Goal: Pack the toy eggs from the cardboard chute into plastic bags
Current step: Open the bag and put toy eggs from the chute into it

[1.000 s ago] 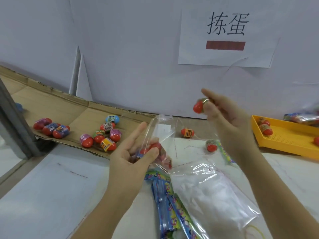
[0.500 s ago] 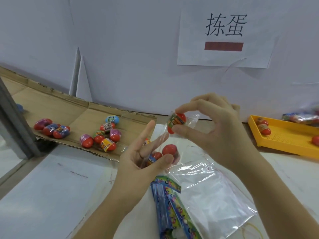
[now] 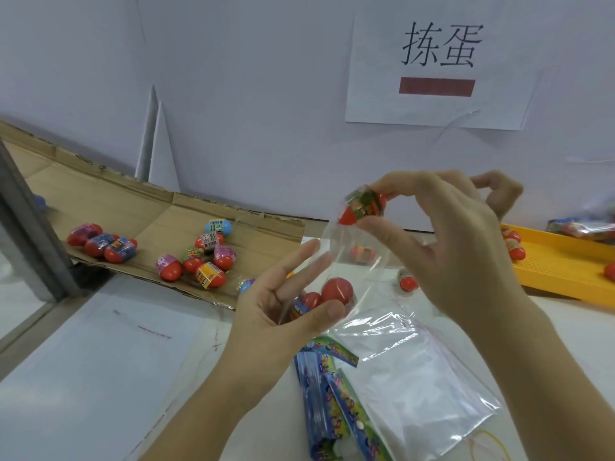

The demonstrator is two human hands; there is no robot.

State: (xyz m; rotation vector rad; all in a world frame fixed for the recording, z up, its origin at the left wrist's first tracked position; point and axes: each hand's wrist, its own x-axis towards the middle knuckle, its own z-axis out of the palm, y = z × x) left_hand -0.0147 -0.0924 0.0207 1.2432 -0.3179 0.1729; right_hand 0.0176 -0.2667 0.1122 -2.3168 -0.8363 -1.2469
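A person's right hand point(image 3: 456, 261) pinches a toy egg point(image 3: 364, 206), red tip pointing down-left, at the mouth of a clear plastic bag point(image 3: 352, 257), while the left hand point(image 3: 276, 314) just below clamps the bag's lower part between thumb and fingers, where two packed eggs point(image 3: 336, 290) already sit. The hands are a little apart, joined only by the film, which seems to drape over the egg's tip. To seat this egg cleanly, the left hand would best hold the bag hanging straight with its mouth open, and the right should let go only once the egg is well past the rim, since the thin film looks likely to fold and catch it. More loose eggs point(image 3: 209, 274) wait on the cardboard chute point(image 3: 133, 207) at far left; a yellow tray point(image 3: 565, 261) lies far right and spare bags point(image 3: 416, 371) near centre.
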